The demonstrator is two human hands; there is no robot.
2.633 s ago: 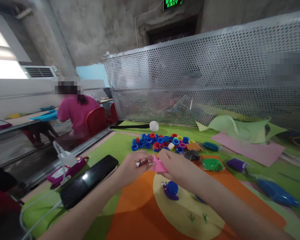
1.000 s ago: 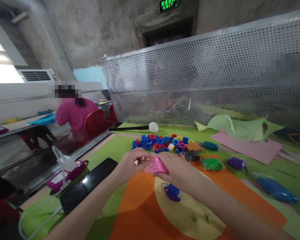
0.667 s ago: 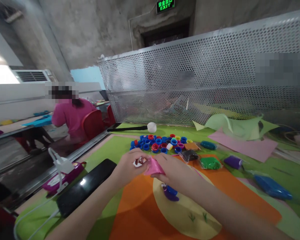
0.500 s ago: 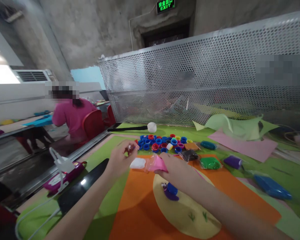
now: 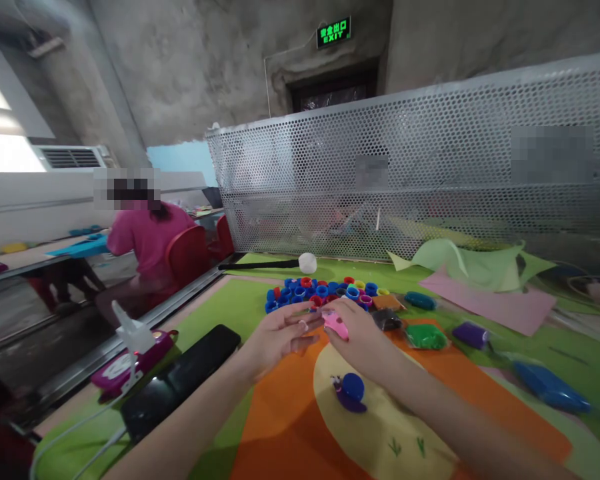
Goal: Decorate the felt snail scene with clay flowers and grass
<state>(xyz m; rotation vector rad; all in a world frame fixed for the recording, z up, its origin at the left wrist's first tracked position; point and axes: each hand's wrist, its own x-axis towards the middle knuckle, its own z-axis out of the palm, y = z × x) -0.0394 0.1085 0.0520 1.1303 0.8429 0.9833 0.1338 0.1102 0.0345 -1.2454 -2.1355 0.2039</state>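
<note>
By the right hand a pink piece is gripped, unplaced, beyond a purple-and-blue snail already set on yellow paper, while a grip in the left hand cannot be confirmed.

Single head-worn view: looks forward and down over near green tabletop, facing perforated metal screen beyond.

Bright pink piece, partly covered
</note>
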